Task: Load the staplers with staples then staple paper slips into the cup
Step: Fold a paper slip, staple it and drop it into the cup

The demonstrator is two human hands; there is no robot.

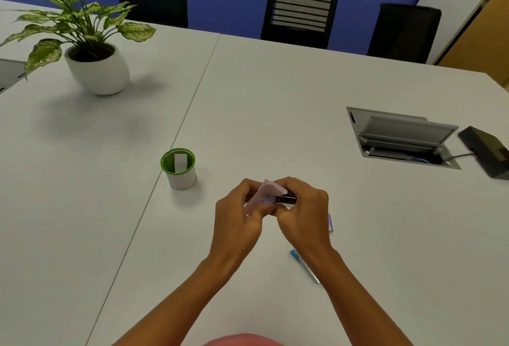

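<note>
— Where from here?
— Up and to the left: green-rimmed cup (178, 168) beyond the left hand (239, 217), nearer that one than the right hand (300, 213). One slip already upright inside.
— Grip?
— Left pinched on a pale paper slip (263, 192), long axis slanting up and away. Right closed round a small dark stapler (286, 199), mouth apparently over the slip's edge; hard to tell, fingers covering.
— Elsewhere?
— Blue stapler (304, 265) flat on the table (275, 97), under the right wrist.

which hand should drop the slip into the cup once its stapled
Left, probably. The left hand already pinches the paper slip, and the cup stands on its side of the table. The right hand holds the dark stapler and would have to cross over.
</note>
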